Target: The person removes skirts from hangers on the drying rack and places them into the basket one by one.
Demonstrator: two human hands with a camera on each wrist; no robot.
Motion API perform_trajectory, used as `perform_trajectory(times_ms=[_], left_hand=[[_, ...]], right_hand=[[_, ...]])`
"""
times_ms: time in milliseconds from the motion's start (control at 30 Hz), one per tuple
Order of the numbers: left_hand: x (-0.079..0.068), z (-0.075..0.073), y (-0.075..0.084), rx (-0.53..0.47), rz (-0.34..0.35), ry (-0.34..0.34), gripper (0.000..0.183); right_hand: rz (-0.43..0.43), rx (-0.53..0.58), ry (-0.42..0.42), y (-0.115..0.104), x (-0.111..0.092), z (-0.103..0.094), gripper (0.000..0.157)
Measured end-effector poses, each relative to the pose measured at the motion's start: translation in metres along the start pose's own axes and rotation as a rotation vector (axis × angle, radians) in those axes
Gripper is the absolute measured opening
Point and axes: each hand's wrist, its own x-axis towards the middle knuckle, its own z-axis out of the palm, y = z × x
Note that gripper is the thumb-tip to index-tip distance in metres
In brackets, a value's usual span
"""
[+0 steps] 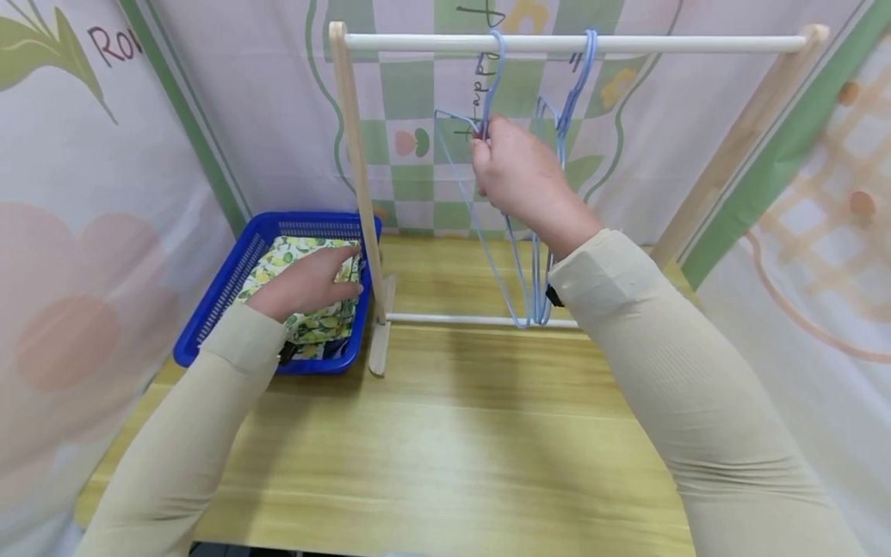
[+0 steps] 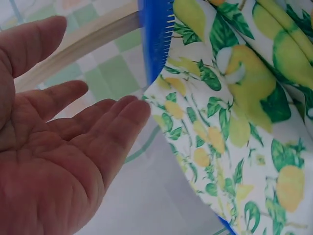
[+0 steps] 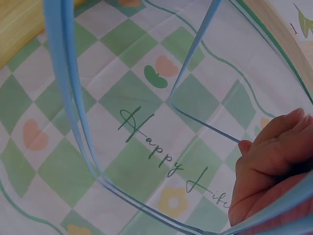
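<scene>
My right hand (image 1: 518, 170) grips a light blue hanger (image 1: 498, 66) just below its hook, and the hook is up at the rack's rail. Part of that hand (image 3: 274, 166) also appears in the right wrist view. More blue hangers (image 1: 576, 89) hang just to its right. My left hand (image 1: 309, 282) reaches over a blue plastic basket (image 1: 217, 309) that holds folded cloth (image 1: 316, 331) printed with lemons and green leaves. In the left wrist view the left hand's fingers are spread and hold nothing, close to the lemon-print cloth (image 2: 210, 127).
A wooden rack with a white top rail (image 1: 682, 44) and a white lower bar (image 1: 445, 318) stands on the wood-grain table (image 1: 445, 449). Its left post (image 1: 358, 155) rises beside the basket. Printed curtains (image 1: 271, 100) surround the table at the back and sides.
</scene>
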Motion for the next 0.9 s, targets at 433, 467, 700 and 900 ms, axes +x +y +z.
perform_trajectory(times_ms=[433,467,700,900], left_hand=[[-0.041,-0.007,0.013,0.038,0.022,0.238,0.075],[-0.043,-0.008,0.014,0.042,0.024,0.253,0.075],[-0.05,-0.01,0.016,0.068,0.034,0.304,0.074],[-0.056,-0.01,0.014,0.081,0.0,0.309,0.078]], right_hand=[[0.039,0.234,0.022,-0.003,-0.012,-0.004,0.072],[0.031,0.229,0.036,-0.003,-0.013,-0.005,0.071],[-0.041,0.155,0.156,0.004,-0.029,-0.015,0.066],[-0.094,0.075,0.368,0.018,-0.049,-0.027,0.055]])
